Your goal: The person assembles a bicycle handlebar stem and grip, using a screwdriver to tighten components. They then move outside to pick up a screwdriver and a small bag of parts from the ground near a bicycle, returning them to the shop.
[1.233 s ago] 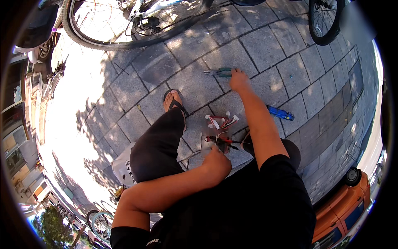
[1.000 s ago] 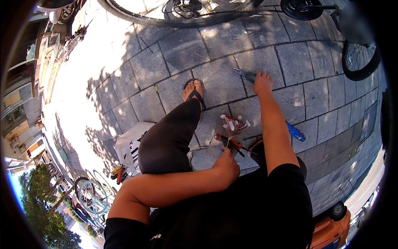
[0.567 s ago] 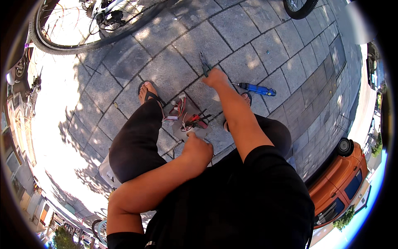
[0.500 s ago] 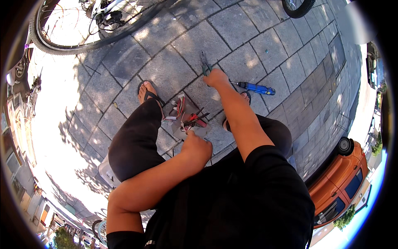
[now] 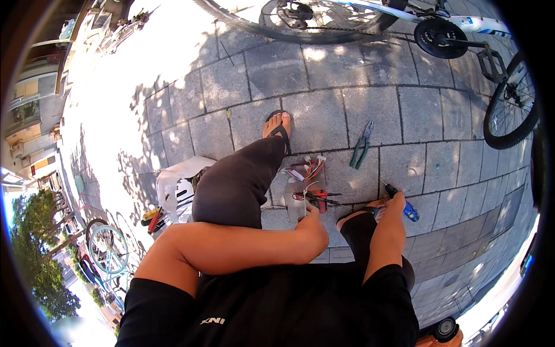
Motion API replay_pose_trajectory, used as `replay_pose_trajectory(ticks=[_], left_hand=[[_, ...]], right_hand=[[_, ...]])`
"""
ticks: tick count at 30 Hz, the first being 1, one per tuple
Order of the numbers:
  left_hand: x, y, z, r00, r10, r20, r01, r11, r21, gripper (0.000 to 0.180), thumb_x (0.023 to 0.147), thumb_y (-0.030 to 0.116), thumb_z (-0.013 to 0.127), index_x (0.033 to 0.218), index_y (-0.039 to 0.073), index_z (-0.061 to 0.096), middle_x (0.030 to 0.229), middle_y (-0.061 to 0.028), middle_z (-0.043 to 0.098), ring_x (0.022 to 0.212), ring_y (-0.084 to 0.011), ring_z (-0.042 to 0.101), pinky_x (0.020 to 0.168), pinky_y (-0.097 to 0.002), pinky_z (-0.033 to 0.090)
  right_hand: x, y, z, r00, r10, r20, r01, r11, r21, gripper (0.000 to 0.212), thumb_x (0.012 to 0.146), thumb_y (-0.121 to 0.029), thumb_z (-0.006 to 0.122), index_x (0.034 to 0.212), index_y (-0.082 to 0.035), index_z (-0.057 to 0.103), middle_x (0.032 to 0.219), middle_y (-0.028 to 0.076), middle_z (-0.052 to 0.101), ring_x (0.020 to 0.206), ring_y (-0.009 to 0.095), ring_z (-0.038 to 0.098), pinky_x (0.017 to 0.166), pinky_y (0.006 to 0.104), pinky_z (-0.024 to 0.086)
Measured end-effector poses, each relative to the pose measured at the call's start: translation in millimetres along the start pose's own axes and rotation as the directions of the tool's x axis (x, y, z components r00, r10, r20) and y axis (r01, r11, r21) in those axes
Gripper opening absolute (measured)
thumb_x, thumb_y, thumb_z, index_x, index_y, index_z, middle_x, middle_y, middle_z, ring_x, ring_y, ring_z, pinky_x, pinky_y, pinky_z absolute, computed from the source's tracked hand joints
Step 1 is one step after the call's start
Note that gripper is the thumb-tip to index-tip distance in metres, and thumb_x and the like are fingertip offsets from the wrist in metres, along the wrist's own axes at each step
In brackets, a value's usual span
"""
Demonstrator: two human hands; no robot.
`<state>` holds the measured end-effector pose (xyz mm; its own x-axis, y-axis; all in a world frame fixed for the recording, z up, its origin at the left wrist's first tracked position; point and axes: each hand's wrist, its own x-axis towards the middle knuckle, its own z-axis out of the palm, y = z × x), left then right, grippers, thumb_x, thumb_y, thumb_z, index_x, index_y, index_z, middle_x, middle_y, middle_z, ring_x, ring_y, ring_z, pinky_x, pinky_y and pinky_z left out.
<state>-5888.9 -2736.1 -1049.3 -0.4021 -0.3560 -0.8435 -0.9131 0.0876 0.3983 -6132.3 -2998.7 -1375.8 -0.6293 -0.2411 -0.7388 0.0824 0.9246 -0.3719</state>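
My left hand is closed, thumb and fingers pinching a thin pale wire over a grey translucent tray. In that tray lie a bundle of coloured wires with white connectors and some slim red and black pieces, partly covered by my hand. To the right, my right hand is wrapped round a blue and black screwdriver, whose thin metal shaft points away, up and left. A pair of pliers with green handles lies on the paving beyond the tray, apart from both hands.
My sandalled feet stand on the paving slabs, either side of the tray. Left of my knee is a white container with tools beside it. A bicycle stands at the far side, and an orange car shows at the lower right.
My right hand has let go of the pliers, which now lie on the paving, and has taken hold of the screwdriver. My view has turned left. My left hand stays at the tray.
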Motion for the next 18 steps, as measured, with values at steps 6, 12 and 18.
replay_pose_trajectory(ticks=[6,12,18], left_hand=[[-15,-6,-46,0.983,0.081,0.163,-0.103,0.985,0.135,0.039,0.086,0.033,0.074,0.117,0.008,0.077,0.101,-0.0161,0.073,0.091,-0.0376,0.067,0.101,-0.0655,0.039],[9,-9,-47,0.991,-0.024,0.129,0.009,0.993,0.117,0.037,0.092,0.035,0.066,0.121,0.015,0.075,0.099,-0.0128,0.074,0.092,-0.0364,0.068,0.097,-0.0660,0.040],[38,-4,-32,0.992,-0.109,-0.064,0.113,0.992,0.062,0.034,0.087,0.029,0.076,0.119,0.021,0.078,0.112,-0.0062,0.077,0.096,-0.0312,0.073,0.087,-0.0623,0.046]], right_hand=[[37,-3,-4,0.965,0.088,0.245,-0.092,0.996,0.005,0.035,0.098,-0.039,0.059,0.110,-0.007,0.065,0.101,0.009,0.060,0.086,0.024,0.060,0.068,0.0339,0.054],[35,-38,38,0.879,-0.215,0.426,0.154,0.973,0.173,0.032,0.093,-0.038,0.062,0.095,-0.007,0.054,0.085,0.010,0.058,0.069,0.024,0.058,0.063,0.0343,0.051],[-180,-58,23,0.742,-0.214,0.635,0.167,0.977,0.133,0.029,0.088,-0.025,0.071,0.094,-0.010,0.047,0.068,0.007,0.052,0.056,0.020,0.056,0.046,0.0296,0.046]])
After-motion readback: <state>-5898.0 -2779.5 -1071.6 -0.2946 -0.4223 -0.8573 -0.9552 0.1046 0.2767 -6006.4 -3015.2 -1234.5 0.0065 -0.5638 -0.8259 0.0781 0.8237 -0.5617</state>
